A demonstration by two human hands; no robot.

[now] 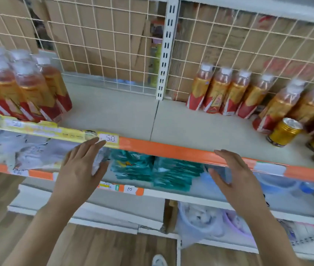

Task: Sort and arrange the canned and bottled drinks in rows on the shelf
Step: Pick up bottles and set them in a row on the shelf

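Several bottles (27,89) with white caps and gold-and-red labels stand packed at the left end of the shelf (125,116). More of the same bottles (227,93) line the back right, by the wire grid. Gold cans (284,131) stand at the right, near the front edge. My left hand (79,169) and my right hand (236,179) hover below the shelf's orange front strip with fingers straight, holding nothing.
A white slotted upright (166,48) splits the wire back panel, with cardboard boxes behind it. The lower shelf holds teal packets (152,169) and white packets (27,150). A plastic tub (200,217) sits lower still, above the wooden floor.
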